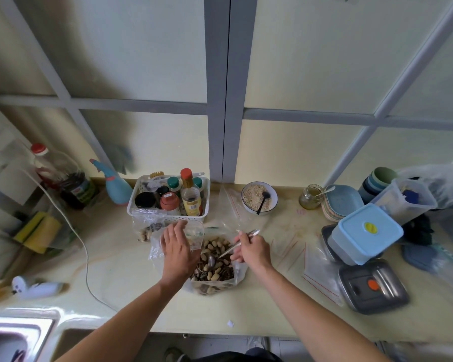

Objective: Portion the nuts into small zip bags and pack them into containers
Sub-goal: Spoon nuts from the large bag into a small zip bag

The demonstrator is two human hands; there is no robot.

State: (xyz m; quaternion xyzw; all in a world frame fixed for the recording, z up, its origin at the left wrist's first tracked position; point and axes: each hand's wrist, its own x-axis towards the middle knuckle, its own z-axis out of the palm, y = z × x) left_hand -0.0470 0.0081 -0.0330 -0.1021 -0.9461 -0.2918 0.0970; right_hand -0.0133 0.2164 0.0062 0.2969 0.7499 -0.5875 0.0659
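Indoors, left hand point(177, 246) grips small bag point(194, 235); right hand point(251, 248) grips spoon point(239, 242) over counter point(131, 270).

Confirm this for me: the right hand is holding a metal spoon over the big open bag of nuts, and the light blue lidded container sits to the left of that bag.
One detail is wrong: the light blue lidded container sits to the right of the big bag of nuts, not the left. The head view shows this. The rest holds: the right hand holds a metal spoon over the open bag.
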